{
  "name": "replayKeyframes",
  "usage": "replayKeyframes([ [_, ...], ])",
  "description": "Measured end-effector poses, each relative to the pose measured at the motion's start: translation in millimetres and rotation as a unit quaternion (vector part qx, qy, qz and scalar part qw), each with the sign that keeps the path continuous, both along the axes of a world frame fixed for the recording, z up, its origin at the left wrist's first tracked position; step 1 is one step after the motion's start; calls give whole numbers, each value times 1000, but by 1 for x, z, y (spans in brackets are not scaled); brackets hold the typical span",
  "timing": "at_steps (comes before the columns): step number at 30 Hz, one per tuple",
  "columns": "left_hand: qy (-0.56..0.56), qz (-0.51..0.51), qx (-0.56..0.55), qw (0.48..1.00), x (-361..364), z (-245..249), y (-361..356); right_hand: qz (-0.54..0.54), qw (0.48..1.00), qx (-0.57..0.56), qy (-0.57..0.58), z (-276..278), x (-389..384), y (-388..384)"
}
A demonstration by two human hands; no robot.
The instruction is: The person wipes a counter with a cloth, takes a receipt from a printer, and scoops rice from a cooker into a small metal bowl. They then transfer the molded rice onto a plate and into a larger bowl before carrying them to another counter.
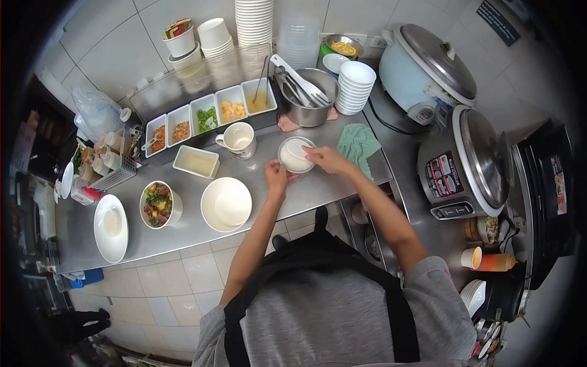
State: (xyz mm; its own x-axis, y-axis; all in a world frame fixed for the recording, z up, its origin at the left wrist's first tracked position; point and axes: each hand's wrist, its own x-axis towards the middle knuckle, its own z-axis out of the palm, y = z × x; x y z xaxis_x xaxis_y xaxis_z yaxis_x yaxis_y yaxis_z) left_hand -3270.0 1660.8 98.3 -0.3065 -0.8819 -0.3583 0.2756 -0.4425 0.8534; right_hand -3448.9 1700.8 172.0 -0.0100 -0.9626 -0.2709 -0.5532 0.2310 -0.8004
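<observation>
Steel counter (189, 235) ran left to right, with a grey rice cooker (471, 159) at the right. Large white bowl (226, 203) sat near-left and a mug (239, 139) farther back. Small white bowl (293, 156) stood mid-counter, just right of the mug — left hand (276, 174) held its near rim, right hand (325, 159) pinched its right rim.

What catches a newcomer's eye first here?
The left hand and right hand hold a small white bowl at the middle of the steel counter. Left of it stand a large empty white bowl and a bowl of mixed food; a grey rice cooker and a pale blue rice cooker fill the right side.
</observation>
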Motion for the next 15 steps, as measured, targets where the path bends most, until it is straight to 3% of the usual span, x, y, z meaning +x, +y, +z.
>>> replayKeyframes([
  [1,34,5,20,999,1,-3,10,13,988,96,-119,25,-4,-2],
  [2,69,13,38,997,2,-3,17,-36,972,113,-200,47,3,7],
  [5,118,-51,138,982,23,35,49,-76,982,87,-151,53,-5,25],
  [6,110,-31,137,984,27,27,49,-67,995,-42,-68,29,-4,29],
  [8,91,-9,96,991,30,13,36,-47,950,-291,101,-38,-2,34],
  [15,47,-1,64,997,21,17,13,-70,966,-40,246,9,62,26],
])
